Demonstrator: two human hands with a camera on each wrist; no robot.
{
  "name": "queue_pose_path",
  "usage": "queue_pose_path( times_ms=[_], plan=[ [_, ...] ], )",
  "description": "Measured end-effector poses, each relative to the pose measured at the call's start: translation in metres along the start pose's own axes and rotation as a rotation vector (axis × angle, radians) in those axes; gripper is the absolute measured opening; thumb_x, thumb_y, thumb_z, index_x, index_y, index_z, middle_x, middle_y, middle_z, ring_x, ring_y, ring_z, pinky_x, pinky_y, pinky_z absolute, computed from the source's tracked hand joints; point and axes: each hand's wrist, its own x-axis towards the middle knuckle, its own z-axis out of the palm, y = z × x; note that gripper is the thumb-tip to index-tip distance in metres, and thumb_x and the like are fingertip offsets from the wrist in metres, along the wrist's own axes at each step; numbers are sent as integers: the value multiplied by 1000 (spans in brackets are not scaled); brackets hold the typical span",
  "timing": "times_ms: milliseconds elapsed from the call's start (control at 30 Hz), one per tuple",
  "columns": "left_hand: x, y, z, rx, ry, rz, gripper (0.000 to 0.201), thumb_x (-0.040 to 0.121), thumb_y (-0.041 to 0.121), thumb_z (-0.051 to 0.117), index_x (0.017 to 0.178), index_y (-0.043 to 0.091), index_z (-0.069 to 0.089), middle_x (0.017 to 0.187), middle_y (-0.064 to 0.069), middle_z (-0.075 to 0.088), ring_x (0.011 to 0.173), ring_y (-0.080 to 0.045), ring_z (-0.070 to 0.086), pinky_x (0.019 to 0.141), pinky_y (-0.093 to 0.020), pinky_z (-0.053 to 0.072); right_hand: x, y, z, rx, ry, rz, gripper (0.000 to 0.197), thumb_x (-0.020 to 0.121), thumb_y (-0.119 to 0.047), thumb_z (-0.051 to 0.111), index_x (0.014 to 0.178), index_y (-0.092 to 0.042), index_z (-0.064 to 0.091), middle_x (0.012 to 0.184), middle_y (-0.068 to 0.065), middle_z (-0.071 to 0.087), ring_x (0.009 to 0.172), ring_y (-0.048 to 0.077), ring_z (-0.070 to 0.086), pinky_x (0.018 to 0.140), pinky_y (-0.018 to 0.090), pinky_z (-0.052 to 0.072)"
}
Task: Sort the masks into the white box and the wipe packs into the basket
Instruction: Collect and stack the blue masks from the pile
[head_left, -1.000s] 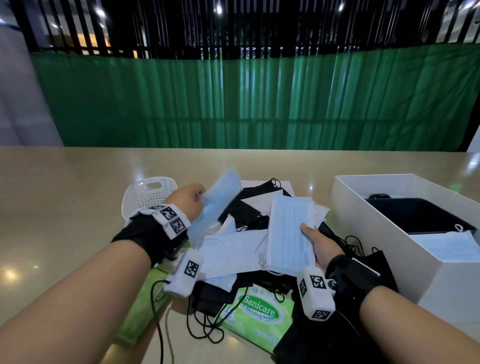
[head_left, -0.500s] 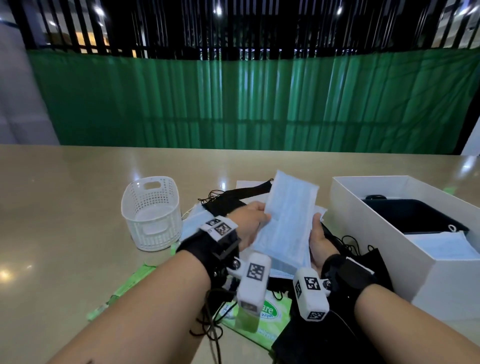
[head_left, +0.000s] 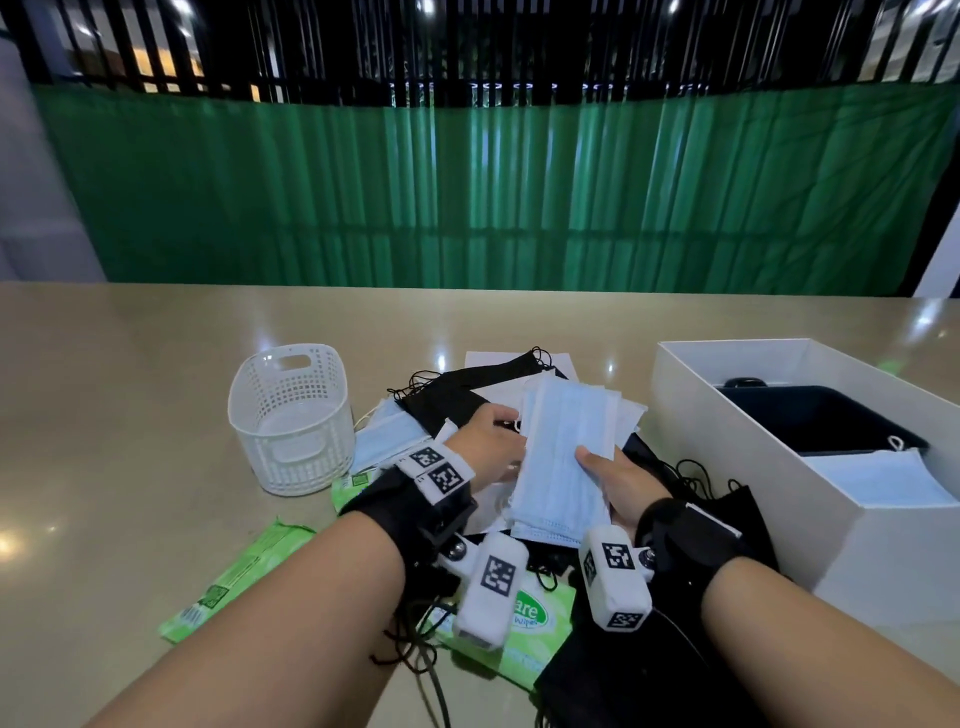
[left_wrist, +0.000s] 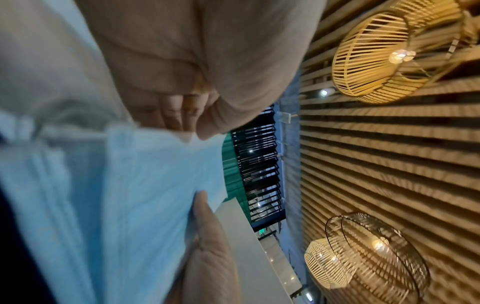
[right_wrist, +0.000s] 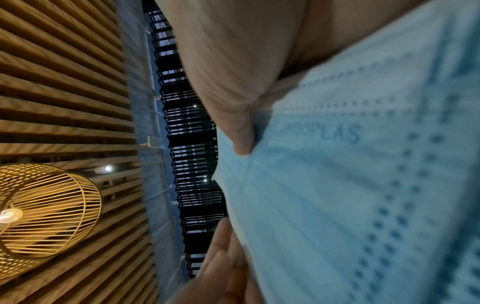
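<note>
Both hands — left hand (head_left: 485, 449), right hand (head_left: 621, 480) — grip blue masks (head_left: 563, 457).

Pale blue masks (head_left: 563, 457), white basket (head_left: 291, 415)

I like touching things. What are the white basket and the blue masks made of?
The white basket looks like hard moulded plastic: a stiff grid of little holes, slightly shiny. The blue masks look like soft, matte, papery fabric, with pleats and dotted seams; both hands hold them.
</note>
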Motion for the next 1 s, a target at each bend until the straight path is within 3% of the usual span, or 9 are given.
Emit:
queue_pose_path(
  times_ms=[100,167,267,333,467,600,733,900,1000],
  plan=[
    [-4,0,-33,273,47,55,24,91,20,56,113,29,50,108,10,57,98,-15,61,82,-30,53,1,1,-1,-2,-14,4,38,100,-12,41,138,-11,38,97,5,62,81,19,61,45,23,53],
    [-4,-3,-54,456,98,25,26,94,27,53,119,26,51,112,11,52,98,-11,54,73,-19,43,1,1,-2,0,-20,8,38,100,-13,42,138,-13,38,97,5,62,81,19,61,45,23,53],
    [-6,-10,-75,626,115,-69,29,92,31,55,120,24,54,119,6,53,109,-14,51,87,-20,38,1,1,-2,-5,-31,13,39,99,-14,43,138,-12,38,98,5,63,82,20,61,45,23,53],
    [-7,-15,-79,711,84,-107,30,89,33,59,119,26,57,121,5,54,109,-13,50,87,-18,36,1,1,-1,-6,-37,19,39,99,-14,43,138,-12,39,98,6,63,82,21,62,45,24,53],
    [-3,-22,-76,763,80,-131,19,82,34,66,99,36,59,106,9,58,91,-9,51,73,-17,38,2,1,-1,2,-35,15,40,99,-13,43,139,-12,38,98,6,63,82,22,62,45,24,53],
    [-1,-19,-75,850,61,-89,10,80,31,69,78,29,59,79,11,55,70,-5,50,53,-18,37,1,0,0,16,-30,21,39,99,-12,43,138,-11,40,95,7,63,70,20,67,42,23,51],
    [-5,-14,-82,902,20,-70,24,82,25,68,65,22,52,73,8,54,63,-8,46,52,-18,35,0,0,0,-13,-21,16,39,99,-13,44,137,-11,40,94,4,62,56,11,68,40,19,49],
    [-9,-18,-87,916,36,-97,25,78,42,71,84,24,54,76,11,51,66,-6,46,57,-19,34,-1,1,1,-2,-21,20,37,99,-12,44,136,-10,41,92,6,61,51,9,67,38,20,48],
    [-10,-24,-82,923,-6,-145,26,77,43,70,75,27,49,72,8,48,63,-9,45,58,-21,36,-1,1,2,11,-27,28,37,99,-12,44,136,-10,41,93,7,62,52,10,68,39,22,49]
  ],
)
